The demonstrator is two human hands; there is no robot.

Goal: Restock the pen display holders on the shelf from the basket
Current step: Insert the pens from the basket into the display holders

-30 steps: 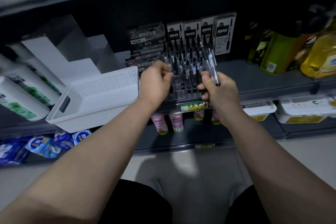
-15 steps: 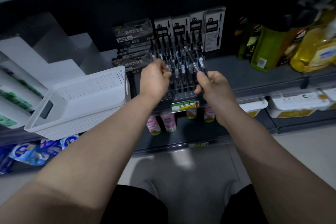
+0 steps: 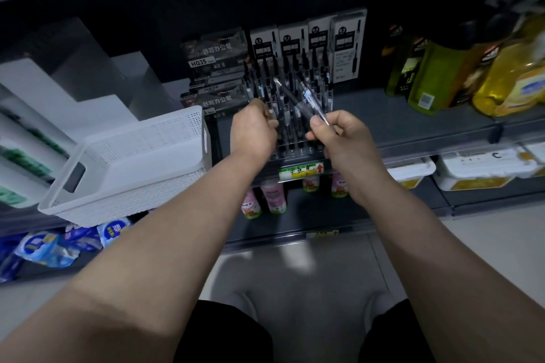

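A dark pen display holder (image 3: pixel 290 115) stands on the shelf, filled with several upright black pens. My right hand (image 3: pixel 339 138) pinches two pens (image 3: pixel 298 99) that slant up and to the left over the holder. My left hand (image 3: pixel 253 130) is curled at the holder's left side, fingers among the upright pens; what it grips is hidden. A white perforated basket (image 3: pixel 132 168) sits tilted on the shelf to the left; its inside is not visible.
Boxed pen packs (image 3: pixel 309 41) and stacked pen boxes (image 3: pixel 215 76) stand behind the holder. Oil bottles (image 3: pixel 472 74) fill the shelf's right side. White rolls (image 3: pixel 26 144) lie at the left. Small pink bottles (image 3: pixel 274 194) stand on the shelf below.
The pens in my right hand have tilted from nearly upright to slanting up-left. My left hand stays at the holder's left side. The view has shifted slightly.
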